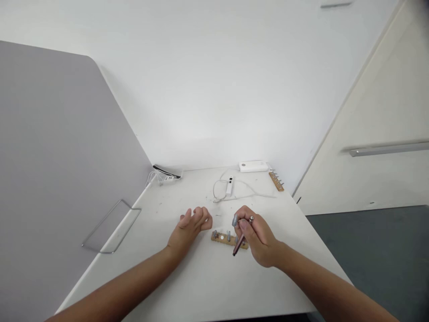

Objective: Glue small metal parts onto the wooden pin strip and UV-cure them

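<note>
My right hand [256, 235] grips a dark, slim pen-like tool [239, 245] with a silver ball at its upper end; its dark tip points down toward the table. A small grey-blue piece [235, 220] shows at the fingertips of the same hand. Beneath and left of that hand, a narrow wooden strip [218, 237] lies on the white table [201, 286], bearing several small grey pieces and a white dot. My left hand [192, 226] is just left of the strip, its fingers curled; whether anything is inside them is hidden.
A white box [253, 166] and a second wooden strip [276, 182] with grey pieces are at the back right. A white device [229, 186] lies among thin cables. A black curved object [166, 171] is back left. A wire frame [112, 253] sits at the left edge.
</note>
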Demonstrator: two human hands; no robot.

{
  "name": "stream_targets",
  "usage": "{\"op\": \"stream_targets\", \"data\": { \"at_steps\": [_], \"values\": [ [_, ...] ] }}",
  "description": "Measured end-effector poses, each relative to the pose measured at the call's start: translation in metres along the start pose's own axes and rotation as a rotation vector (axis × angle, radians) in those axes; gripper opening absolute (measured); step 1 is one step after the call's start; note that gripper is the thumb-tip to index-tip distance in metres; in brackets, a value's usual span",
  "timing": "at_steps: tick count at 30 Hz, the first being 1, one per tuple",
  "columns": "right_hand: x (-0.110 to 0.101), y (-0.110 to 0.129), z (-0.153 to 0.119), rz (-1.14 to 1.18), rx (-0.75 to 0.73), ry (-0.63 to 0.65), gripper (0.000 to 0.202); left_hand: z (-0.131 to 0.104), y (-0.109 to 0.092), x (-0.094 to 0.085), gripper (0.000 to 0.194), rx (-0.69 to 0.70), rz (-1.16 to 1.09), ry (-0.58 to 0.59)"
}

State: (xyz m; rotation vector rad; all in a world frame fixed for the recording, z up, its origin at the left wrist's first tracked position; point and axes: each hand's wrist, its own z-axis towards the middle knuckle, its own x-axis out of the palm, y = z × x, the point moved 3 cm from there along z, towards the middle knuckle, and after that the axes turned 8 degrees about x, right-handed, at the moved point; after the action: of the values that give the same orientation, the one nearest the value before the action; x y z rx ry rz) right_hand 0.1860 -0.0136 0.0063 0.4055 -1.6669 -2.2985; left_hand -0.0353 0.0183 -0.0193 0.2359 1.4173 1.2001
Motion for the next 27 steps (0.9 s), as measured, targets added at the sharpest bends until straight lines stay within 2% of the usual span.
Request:
{"op": "stream_targets", "data": {
  "at_steps": [4,8,11,14,16,19,22,27],
  "values": [
    [0.001,0.003,-0.003,-0.006,-0.053,0.01,0.025,-0.024,0.021,-0.028,0.047,-0.248,-0.199,-0.037],
    [0.003,-0.002,-0.003,-0.022,-0.042,0.011,0.026,-0.061,0.033,-0.029,0.015,-0.423,-0.464,-0.082],
    [0.004,-0.007,-0.002,-0.027,-0.01,0.011,0.027,-0.087,0.018,-0.025,0.012,-0.576,-0.696,-0.204],
    [0.003,-0.012,0.0,-0.017,0.026,0.004,0.029,-0.094,-0.008,-0.027,0.014,-0.681,-0.878,-0.262],
    [0.003,-0.014,0.001,-0.03,0.03,-0.015,0.029,-0.09,-0.018,-0.035,0.015,-0.743,-0.952,-0.308],
    [0.002,-0.016,0.004,-0.055,0.029,-0.036,0.029,-0.077,-0.014,-0.045,0.017,-0.763,-1.017,-0.342],
    [0.001,-0.016,0.005,-0.068,0.024,-0.051,0.029,-0.056,0.01,-0.048,0.013,-0.667,-0.948,-0.423],
    [0.0,-0.016,0.006,-0.083,0.017,-0.067,0.033,-0.006,0.056,-0.03,0.011,-0.498,-0.772,-0.522]
  ]
}}
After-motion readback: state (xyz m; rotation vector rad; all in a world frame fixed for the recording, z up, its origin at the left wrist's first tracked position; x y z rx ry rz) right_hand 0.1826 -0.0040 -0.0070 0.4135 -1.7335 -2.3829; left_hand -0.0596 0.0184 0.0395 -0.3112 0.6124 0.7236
